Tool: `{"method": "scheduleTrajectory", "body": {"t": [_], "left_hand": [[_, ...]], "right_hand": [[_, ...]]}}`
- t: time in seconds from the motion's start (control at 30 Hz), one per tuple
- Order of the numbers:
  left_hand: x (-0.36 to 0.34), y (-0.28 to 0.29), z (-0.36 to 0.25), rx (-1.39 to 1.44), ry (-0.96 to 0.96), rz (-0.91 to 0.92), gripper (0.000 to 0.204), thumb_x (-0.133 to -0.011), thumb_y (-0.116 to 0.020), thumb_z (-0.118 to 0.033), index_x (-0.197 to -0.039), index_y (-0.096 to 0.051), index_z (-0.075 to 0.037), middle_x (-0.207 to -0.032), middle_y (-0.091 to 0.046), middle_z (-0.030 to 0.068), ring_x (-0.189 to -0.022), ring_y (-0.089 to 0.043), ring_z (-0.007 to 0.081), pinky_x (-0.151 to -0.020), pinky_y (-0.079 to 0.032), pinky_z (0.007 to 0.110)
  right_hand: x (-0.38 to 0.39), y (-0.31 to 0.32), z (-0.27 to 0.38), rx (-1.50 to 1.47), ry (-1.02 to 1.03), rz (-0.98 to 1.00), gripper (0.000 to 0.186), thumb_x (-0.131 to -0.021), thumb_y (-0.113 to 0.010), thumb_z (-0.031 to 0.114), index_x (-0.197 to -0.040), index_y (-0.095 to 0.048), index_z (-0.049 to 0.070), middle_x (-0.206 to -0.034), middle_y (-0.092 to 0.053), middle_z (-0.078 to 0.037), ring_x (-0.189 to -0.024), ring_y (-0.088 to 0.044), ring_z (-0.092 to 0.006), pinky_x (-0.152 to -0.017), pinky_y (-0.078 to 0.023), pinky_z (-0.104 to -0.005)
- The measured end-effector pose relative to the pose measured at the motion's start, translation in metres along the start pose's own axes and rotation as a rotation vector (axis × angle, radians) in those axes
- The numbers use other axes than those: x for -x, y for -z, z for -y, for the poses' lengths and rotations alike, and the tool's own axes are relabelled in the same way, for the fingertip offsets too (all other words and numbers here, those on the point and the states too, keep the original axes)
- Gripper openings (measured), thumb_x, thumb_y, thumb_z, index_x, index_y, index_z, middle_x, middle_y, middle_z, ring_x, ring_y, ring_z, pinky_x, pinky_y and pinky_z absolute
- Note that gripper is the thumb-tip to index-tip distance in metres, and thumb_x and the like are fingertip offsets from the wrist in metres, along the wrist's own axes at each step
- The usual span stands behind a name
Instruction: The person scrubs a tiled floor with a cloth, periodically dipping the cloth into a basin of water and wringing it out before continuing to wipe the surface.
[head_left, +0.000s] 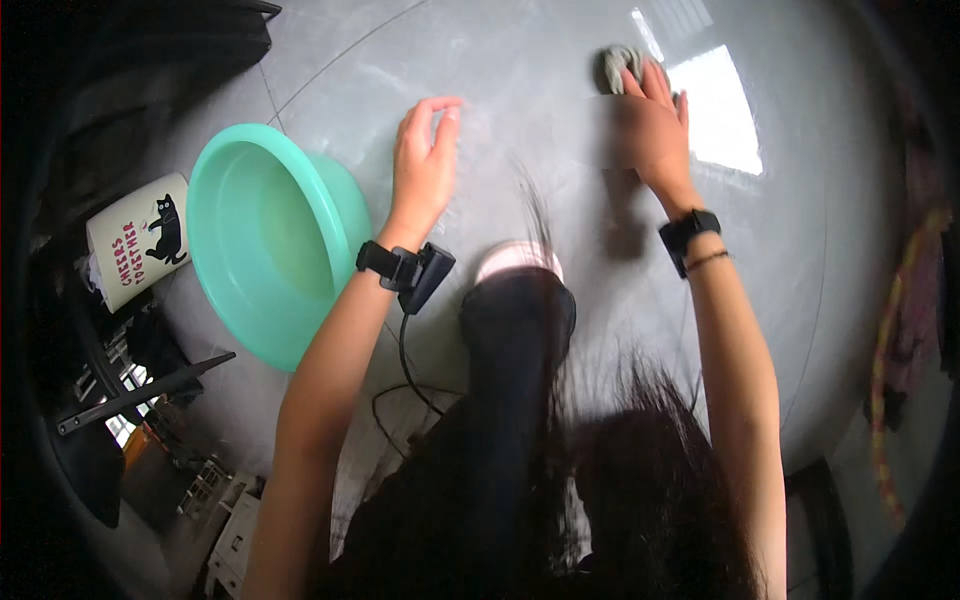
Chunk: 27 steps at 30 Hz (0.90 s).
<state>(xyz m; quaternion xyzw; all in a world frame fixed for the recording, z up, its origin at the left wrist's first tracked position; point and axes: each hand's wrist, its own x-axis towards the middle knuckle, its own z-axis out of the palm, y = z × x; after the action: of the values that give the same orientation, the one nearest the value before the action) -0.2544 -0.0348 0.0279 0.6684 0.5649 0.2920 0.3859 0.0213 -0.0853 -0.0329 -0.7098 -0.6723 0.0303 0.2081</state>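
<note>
We had the RH (668, 132) at approx. 1–2 o'clock, fingers laid over a grayish cloth (622, 66) on the gray floor (500, 50). Cloth sat at 1 o'clock, under and just past the fingertips; prob. the flat hand was there to pin it to the tile. Palm was blurred, so we couldn't tell if any cloth was gripped or only pressed.

LH (423, 165), btwn 11 and 12 o'clock, held nothing visible: fingers loosely bent, thumb apart w/ a moderate gap. We took it as idle, maybe out for balance, since the torso leaned fwd over the shoe (520, 262) near center.

Mint-green basin (345, 205) stood btwn 9 and 10 o'clock, beside the L forearm, prob. for easy reach while off the cloth's patch. We couldn't confirm water in it.

Cream bin (135, 240) w/ cat print was at 9, beyond the basin. Cable (405, 350) hung from the L wrist device (425, 280), approx. 7 o'clock, prob. slack so the arm could move.
</note>
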Motion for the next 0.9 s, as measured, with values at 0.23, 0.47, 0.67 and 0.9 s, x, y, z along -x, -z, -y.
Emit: {"method": "scheduleTrajectory", "body": {"t": [0.23, 0.47, 0.67, 0.9], "left_hand": [[0.004, -0.004, -0.01, 0.006, 0.011, 0.035, 0.028, -0.1, -0.049, -0.025, -0.114, -0.061, -0.005, -0.102, -0.062, 0.0007, -0.083, -0.047, 0.0069, -0.078, -0.04, 0.023], [0.004, -0.003, -0.014, -0.08, -0.032, 0.078, 0.026, -0.099, -0.051, -0.024, -0.111, -0.063, -0.004, -0.106, -0.064, 0.0023, -0.088, -0.05, 0.0084, -0.081, -0.042, 0.025], [0.007, -0.004, 0.005, -0.082, -0.106, 0.054, 0.026, -0.098, -0.051, -0.023, -0.111, -0.064, -0.005, -0.11, -0.065, 0.0051, -0.099, -0.056, 0.012, -0.091, -0.042, 0.027], [0.013, -0.018, -0.005, -0.041, -0.089, 0.086, 0.025, -0.098, -0.052, -0.023, -0.11, -0.064, -0.005, -0.11, -0.065, 0.0053, -0.099, -0.056, 0.0121, -0.09, -0.043, 0.027]], "right_hand": [[0.006, -0.025, 0.09, -0.057, 0.443, 0.131, 0.04, -0.083, -0.058, 0.017, -0.123, -0.062, 0.017, -0.143, -0.048, -0.006, -0.137, -0.039, -0.0208, -0.115, -0.024, -0.0502], [0.05, 0.002, 0.088, -0.225, 0.738, 0.385, 0.035, -0.087, -0.051, 0.02, -0.119, -0.066, 0.02, -0.146, -0.046, -0.002, -0.138, -0.038, -0.0173, -0.118, -0.02, -0.0477], [0.11, 0.049, 0.042, -0.19, 0.61, 0.545, 0.046, -0.081, -0.056, 0.013, -0.127, -0.061, 0.016, -0.15, -0.041, -0.005, -0.14, -0.035, -0.0201, -0.119, -0.019, -0.0471], [0.231, 0.091, 0.032, -0.111, 0.67, 0.684, 0.043, -0.086, -0.053, 0.015, -0.129, -0.058, 0.013, -0.15, -0.041, -0.005, -0.14, -0.036, -0.0205, -0.117, -0.025, -0.0433]]}}
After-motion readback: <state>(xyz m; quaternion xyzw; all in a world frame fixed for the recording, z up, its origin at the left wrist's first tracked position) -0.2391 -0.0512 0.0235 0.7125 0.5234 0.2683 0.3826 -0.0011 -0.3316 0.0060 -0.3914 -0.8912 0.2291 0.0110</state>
